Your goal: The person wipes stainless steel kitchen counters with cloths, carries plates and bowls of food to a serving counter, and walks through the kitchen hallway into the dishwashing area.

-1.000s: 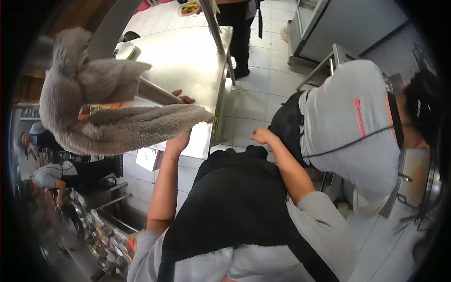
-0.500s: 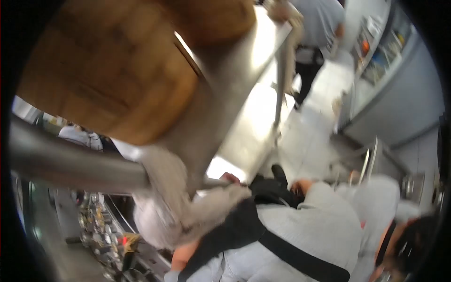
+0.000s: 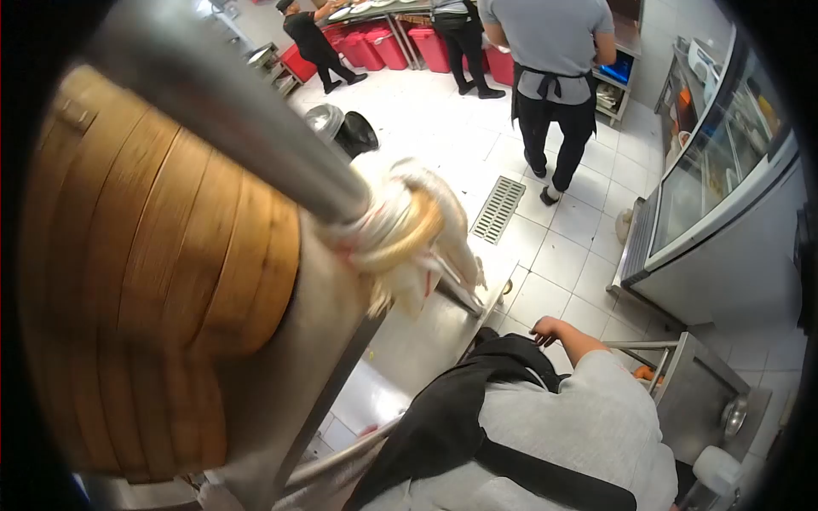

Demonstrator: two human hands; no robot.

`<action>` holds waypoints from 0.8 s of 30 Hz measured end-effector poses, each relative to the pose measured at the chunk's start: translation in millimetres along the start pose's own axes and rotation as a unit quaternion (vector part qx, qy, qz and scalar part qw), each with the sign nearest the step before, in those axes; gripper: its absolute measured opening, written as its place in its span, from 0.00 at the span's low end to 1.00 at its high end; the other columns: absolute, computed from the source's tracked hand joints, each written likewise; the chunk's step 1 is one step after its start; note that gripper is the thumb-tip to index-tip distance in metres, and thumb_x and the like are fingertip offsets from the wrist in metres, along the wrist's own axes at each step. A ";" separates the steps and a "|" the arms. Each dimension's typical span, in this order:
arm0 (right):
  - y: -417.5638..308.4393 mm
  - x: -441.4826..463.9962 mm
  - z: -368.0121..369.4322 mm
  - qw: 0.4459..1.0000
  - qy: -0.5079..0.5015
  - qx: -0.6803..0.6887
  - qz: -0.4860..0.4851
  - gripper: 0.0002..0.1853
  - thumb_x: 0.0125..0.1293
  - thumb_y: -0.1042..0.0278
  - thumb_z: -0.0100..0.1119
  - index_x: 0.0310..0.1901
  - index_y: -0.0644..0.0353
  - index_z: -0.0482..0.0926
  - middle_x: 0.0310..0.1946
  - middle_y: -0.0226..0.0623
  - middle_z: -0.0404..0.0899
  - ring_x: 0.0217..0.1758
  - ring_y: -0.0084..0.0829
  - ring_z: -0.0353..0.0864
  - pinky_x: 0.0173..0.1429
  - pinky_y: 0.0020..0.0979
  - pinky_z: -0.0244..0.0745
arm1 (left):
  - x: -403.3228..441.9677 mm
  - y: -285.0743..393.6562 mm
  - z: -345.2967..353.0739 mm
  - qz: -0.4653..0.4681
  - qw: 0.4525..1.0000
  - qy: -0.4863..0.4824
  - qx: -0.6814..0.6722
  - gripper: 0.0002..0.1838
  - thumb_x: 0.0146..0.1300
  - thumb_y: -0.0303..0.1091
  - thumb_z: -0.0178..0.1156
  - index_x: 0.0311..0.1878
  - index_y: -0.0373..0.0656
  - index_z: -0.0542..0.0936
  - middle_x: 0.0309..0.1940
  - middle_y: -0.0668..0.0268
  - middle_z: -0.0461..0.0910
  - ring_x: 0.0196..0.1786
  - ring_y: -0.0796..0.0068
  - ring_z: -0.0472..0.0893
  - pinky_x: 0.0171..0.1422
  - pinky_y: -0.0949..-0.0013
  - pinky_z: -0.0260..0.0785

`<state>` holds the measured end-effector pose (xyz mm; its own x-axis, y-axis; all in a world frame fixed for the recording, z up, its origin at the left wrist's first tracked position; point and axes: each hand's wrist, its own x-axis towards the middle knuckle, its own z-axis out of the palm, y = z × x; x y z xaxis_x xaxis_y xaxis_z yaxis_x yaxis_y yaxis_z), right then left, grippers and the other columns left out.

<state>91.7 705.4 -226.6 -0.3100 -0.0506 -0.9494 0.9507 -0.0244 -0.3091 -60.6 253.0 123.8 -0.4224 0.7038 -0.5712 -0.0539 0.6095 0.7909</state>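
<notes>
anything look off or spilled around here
One mildly odd thing: a cloth is wrapped around the metal post near the bamboo steamers, its ends loose. It looks untidy, though it may be deliberate. No spill stands out on the visible floor tiles.

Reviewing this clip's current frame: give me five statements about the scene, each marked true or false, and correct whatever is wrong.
1. A cloth is wrapped around the metal pole. True.
2. The right hand holds the cloth. False: the right hand is apart from the cloth, and nothing shows in it.
3. The bamboo steamers are at the right edge of the picture. False: they are on the left; the glass-fronted cabinet is on the right.
4. A drain grate is set in the tiled floor. True.
5. The bins at the far side are blue. False: they are red.
</notes>
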 end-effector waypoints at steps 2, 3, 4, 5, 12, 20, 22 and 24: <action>-11.3 23.6 -19.4 0.992 0.053 0.100 -0.052 0.12 0.63 0.67 0.43 0.44 0.62 0.74 0.26 0.38 0.76 0.23 0.31 0.76 0.24 0.34 0.74 | 14.4 9.9 1.8 0.000 1.000 -0.006 0.011 0.15 0.62 0.39 0.50 0.45 0.38 0.68 0.33 0.61 0.74 0.39 0.72 0.74 0.48 0.68 0.66; -26.9 23.1 -32.1 0.983 0.117 -0.017 -0.144 0.11 0.62 0.67 0.45 0.38 0.63 0.75 0.21 0.37 0.74 0.19 0.29 0.73 0.21 0.32 0.73 | 21.9 14.3 3.5 0.000 1.000 -0.011 0.013 0.15 0.62 0.39 0.50 0.45 0.38 0.68 0.33 0.61 0.74 0.39 0.72 0.74 0.48 0.68 0.66; -55.0 -15.4 -34.0 0.977 0.115 0.123 -0.132 0.10 0.60 0.64 0.50 0.33 0.63 0.76 0.21 0.36 0.74 0.19 0.29 0.73 0.22 0.30 0.73 | 31.7 16.5 6.2 0.003 1.000 -0.019 0.019 0.15 0.62 0.39 0.49 0.45 0.38 0.68 0.33 0.61 0.74 0.39 0.72 0.74 0.48 0.68 0.66; -82.4 -46.2 -39.6 0.966 0.154 0.109 -0.175 0.11 0.57 0.62 0.53 0.33 0.62 0.75 0.22 0.35 0.74 0.20 0.28 0.74 0.22 0.29 0.73 | 42.7 23.3 7.9 0.006 0.999 -0.030 0.024 0.15 0.62 0.39 0.49 0.45 0.37 0.68 0.33 0.61 0.74 0.39 0.72 0.74 0.48 0.68 0.66; -178.8 -161.8 -152.8 0.940 0.024 0.009 -0.341 0.16 0.61 0.59 0.50 0.45 0.62 0.73 0.37 0.35 0.76 0.39 0.27 0.76 0.39 0.28 0.75 | 127.5 77.1 61.5 0.027 0.997 -0.063 0.030 0.16 0.62 0.41 0.49 0.45 0.37 0.69 0.33 0.61 0.74 0.39 0.71 0.74 0.48 0.68 0.66; -271.7 -197.5 -310.2 0.872 -0.052 0.199 -0.445 0.16 0.62 0.63 0.49 0.47 0.65 0.70 0.39 0.39 0.76 0.41 0.28 0.76 0.41 0.28 0.73 | 297.6 101.4 171.5 -0.002 0.966 0.257 0.017 0.20 0.61 0.45 0.48 0.45 0.37 0.73 0.32 0.58 0.77 0.39 0.65 0.76 0.45 0.65 0.66; -306.7 -236.8 -293.7 0.897 -0.049 0.095 -0.430 0.17 0.62 0.63 0.50 0.50 0.63 0.68 0.42 0.39 0.75 0.41 0.28 0.76 0.41 0.27 0.73 | 340.5 151.2 145.8 -0.059 0.940 0.319 -0.106 0.19 0.62 0.43 0.47 0.44 0.36 0.73 0.27 0.59 0.76 0.32 0.70 0.76 0.40 0.68 0.68; -354.6 -260.4 -278.2 0.908 -0.072 -0.034 -0.412 0.21 0.61 0.64 0.51 0.55 0.58 0.64 0.47 0.39 0.72 0.41 0.25 0.75 0.41 0.26 0.72 | 399.7 149.7 115.8 0.036 0.826 0.408 -0.387 0.15 0.64 0.41 0.46 0.42 0.38 0.71 0.31 0.64 0.75 0.27 0.77 0.76 0.27 0.75 0.69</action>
<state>-162.6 1005.0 114.7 -0.9087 -0.1744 -0.3794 0.3931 -0.0511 -0.9181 -132.7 667.7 -11.5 -0.9015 0.0559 -0.4291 -0.4320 -0.0614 0.8998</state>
